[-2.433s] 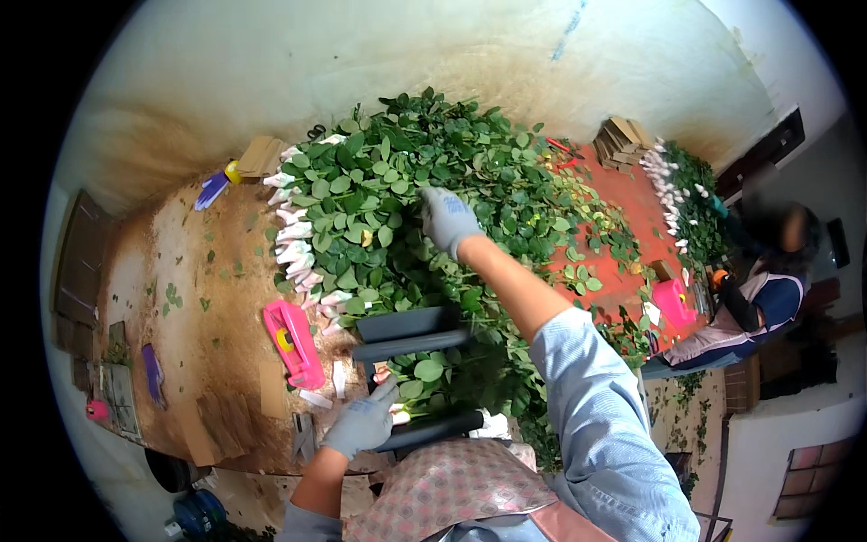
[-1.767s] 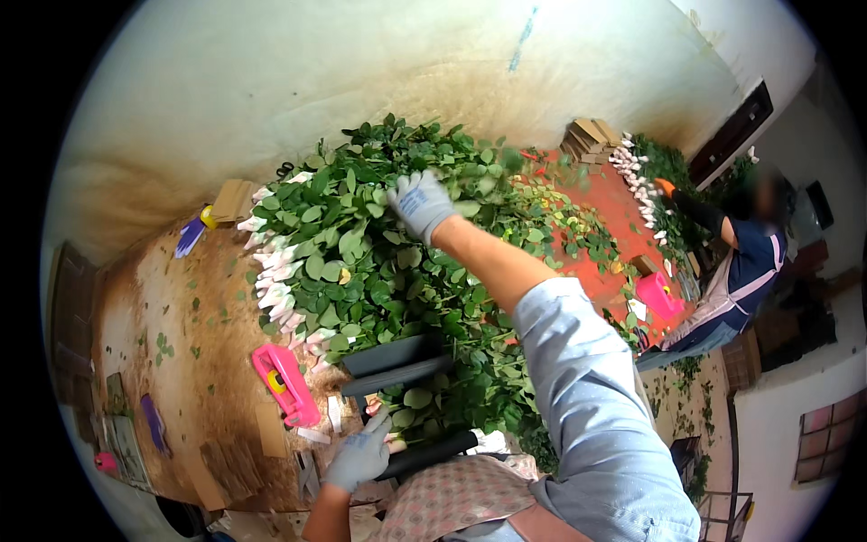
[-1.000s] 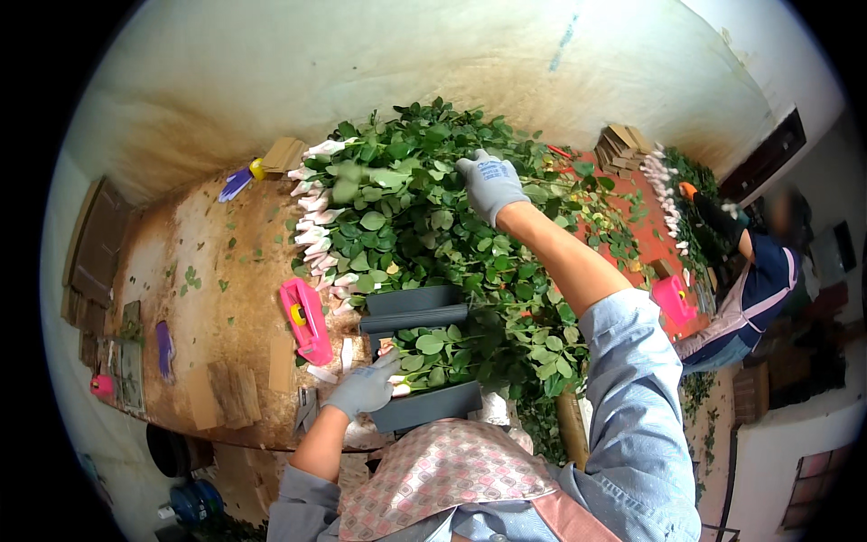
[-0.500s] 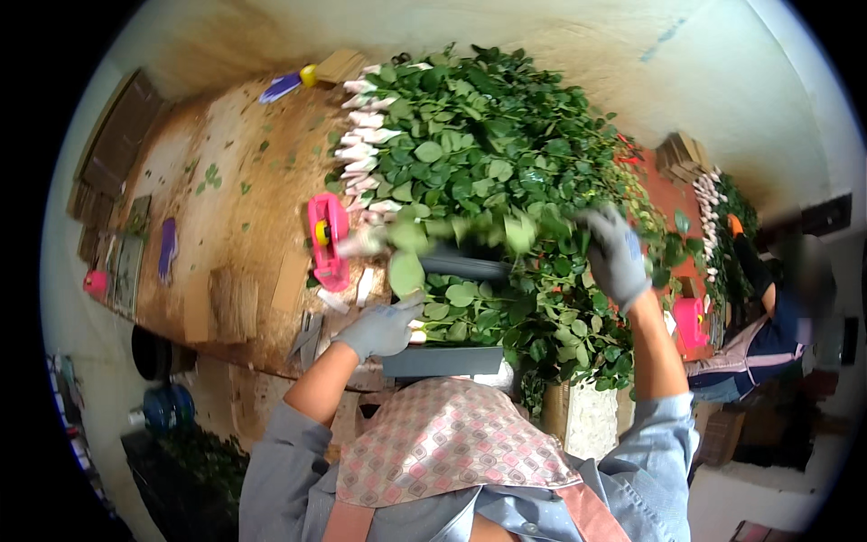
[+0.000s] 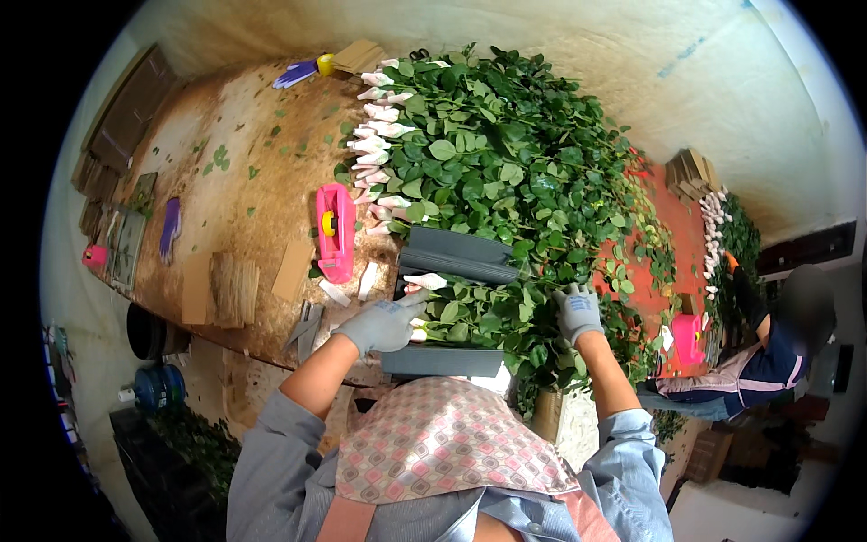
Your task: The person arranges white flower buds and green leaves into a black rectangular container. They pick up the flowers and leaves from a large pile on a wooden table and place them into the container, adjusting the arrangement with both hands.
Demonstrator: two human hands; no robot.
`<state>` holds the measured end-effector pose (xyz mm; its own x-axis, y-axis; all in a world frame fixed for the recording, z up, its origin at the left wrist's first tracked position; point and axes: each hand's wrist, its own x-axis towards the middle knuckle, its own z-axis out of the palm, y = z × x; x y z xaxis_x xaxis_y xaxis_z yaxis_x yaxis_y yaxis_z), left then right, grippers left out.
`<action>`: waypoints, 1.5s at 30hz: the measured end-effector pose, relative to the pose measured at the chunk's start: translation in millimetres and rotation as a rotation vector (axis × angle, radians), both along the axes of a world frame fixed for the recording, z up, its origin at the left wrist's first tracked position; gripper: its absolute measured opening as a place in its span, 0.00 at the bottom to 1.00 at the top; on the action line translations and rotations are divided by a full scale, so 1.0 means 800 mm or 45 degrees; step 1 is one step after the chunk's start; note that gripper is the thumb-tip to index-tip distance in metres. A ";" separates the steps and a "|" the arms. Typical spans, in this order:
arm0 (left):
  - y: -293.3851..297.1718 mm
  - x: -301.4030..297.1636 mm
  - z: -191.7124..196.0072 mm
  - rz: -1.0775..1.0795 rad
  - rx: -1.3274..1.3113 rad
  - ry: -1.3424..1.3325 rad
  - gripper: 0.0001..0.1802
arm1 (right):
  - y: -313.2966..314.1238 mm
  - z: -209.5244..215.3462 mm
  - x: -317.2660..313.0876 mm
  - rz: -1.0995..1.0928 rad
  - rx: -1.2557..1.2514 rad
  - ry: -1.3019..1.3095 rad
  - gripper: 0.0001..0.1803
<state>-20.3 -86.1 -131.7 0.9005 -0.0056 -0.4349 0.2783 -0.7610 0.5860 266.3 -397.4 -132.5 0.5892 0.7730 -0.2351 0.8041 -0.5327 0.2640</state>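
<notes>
A small bunch of leafy flowers (image 5: 483, 312) lies in a dark grey holder (image 5: 442, 362), between its two sides. One pale flower head (image 5: 426, 281) sits on top at the left end. The left hand (image 5: 379, 325), in a grey glove, is at the flower heads with its fingers reaching out; I cannot tell if they pinch anything. The right hand (image 5: 578, 313) is at the leafy stems, its fingers pointing down into the leaves, so its grip is hard to see. Behind the holder is a big pile of flowers (image 5: 515, 163). A pink tape holder (image 5: 338, 262) stands to the left on the brown table (image 5: 208, 217).
</notes>
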 end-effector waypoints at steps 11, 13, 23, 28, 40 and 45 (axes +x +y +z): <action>0.000 0.000 -0.004 0.014 0.021 -0.061 0.29 | 0.185 0.034 -0.142 0.474 0.335 0.258 0.11; 0.002 -0.001 -0.008 0.014 0.033 -0.090 0.27 | 0.206 -0.014 -0.149 0.542 0.390 0.237 0.12; 0.005 -0.002 -0.021 0.042 -0.072 -0.192 0.25 | 0.226 -0.071 -0.141 0.691 0.558 0.196 0.12; 0.048 -0.003 -0.061 0.529 -0.310 -0.392 0.21 | 0.226 -0.065 -0.139 0.721 0.604 0.223 0.10; 0.046 0.035 -0.100 0.932 -0.196 -0.329 0.14 | 0.226 -0.053 -0.133 0.733 0.564 0.283 0.11; 0.057 0.028 -0.092 0.870 0.043 -0.416 0.15 | 0.231 -0.072 -0.134 0.704 0.499 0.270 0.11</action>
